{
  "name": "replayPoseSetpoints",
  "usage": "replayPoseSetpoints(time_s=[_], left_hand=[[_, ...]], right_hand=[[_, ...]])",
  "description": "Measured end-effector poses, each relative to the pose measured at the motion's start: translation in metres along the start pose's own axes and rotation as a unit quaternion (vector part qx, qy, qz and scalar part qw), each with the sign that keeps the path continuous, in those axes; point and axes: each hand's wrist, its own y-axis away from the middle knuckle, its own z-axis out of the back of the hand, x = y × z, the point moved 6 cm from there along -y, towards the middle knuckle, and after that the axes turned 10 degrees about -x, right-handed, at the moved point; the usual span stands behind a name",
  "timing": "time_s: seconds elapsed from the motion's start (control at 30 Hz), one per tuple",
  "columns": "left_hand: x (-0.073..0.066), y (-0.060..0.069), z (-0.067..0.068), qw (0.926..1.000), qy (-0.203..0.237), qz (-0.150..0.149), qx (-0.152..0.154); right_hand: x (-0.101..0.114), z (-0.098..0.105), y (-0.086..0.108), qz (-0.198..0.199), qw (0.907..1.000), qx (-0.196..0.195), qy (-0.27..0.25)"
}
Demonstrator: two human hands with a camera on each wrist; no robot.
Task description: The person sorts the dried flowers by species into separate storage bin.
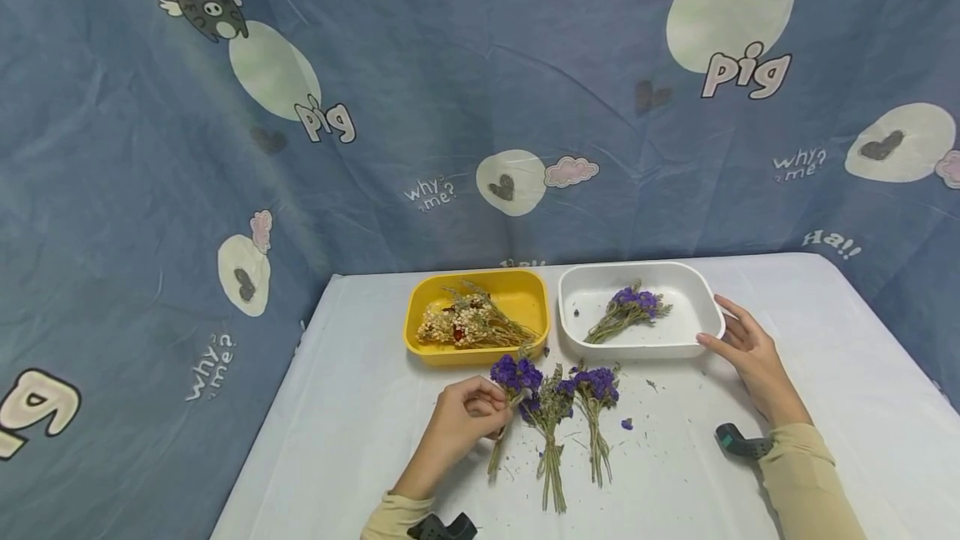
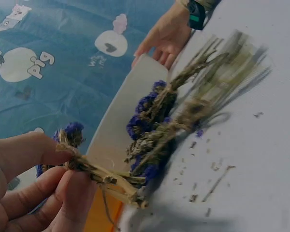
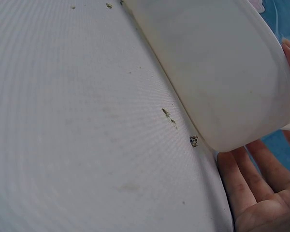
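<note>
My left hand (image 1: 468, 415) pinches a small tied bunch of purple dried flowers (image 1: 516, 375) by its stems, held over the table; the left wrist view shows thumb and fingertips on the stems (image 2: 104, 175). Just right of it lie two more bunches, a middle one (image 1: 551, 440) tied with twine and a purple one (image 1: 596, 419). At the right end of the white tray (image 1: 645, 352), my right hand (image 1: 753, 357) holds the rim and end wall between thumb and fingers. One purple bunch (image 1: 630, 308) lies inside that tray.
A yellow tray (image 1: 442, 357) with cream and dark red dried flowers (image 1: 472, 319) stands left of the white tray. Loose bits and a purple petal (image 1: 627, 423) are scattered on the white table (image 1: 337, 407). A blue printed cloth (image 1: 420, 65) hangs behind.
</note>
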Motion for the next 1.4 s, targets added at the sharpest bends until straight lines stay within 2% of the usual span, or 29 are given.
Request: replayPoseSetpoints(time_s=[0.2, 0.37, 0.77, 1.03, 1.17, 1.3, 1.4], left_hand=[[-0.007, -0.004, -0.003, 0.9995, -0.013, -0.022, 0.016], [-0.015, -0.009, -0.004, 0.999, -0.021, -0.037, 0.016], [-0.034, -0.036, -0.008, 0.9969, -0.038, -0.064, 0.027], [-0.049, -0.06, -0.025, 0.9958, -0.027, -0.073, 0.047], [-0.058, -0.074, -0.036, 0.9932, -0.033, -0.095, 0.059], [-0.064, -0.086, -0.044, 0.9917, -0.048, -0.104, 0.058], [-0.067, -0.092, -0.047, 0.9915, -0.064, -0.099, 0.053]], right_hand=[[0.001, 0.0, -0.001, 0.001, 1.0, 0.0, 0.004], [0.001, 0.0, 0.0, 0.003, 1.0, -0.002, 0.005], [-0.002, -0.001, -0.002, -0.002, 1.0, 0.001, 0.001], [-0.002, 0.001, 0.0, 0.002, 1.0, 0.0, -0.005], [-0.001, 0.001, 0.0, 0.004, 0.9999, 0.001, -0.009], [-0.001, 0.001, 0.0, 0.003, 0.9999, 0.002, -0.011], [0.0, 0.0, -0.001, 0.003, 0.9999, 0.002, -0.011]])
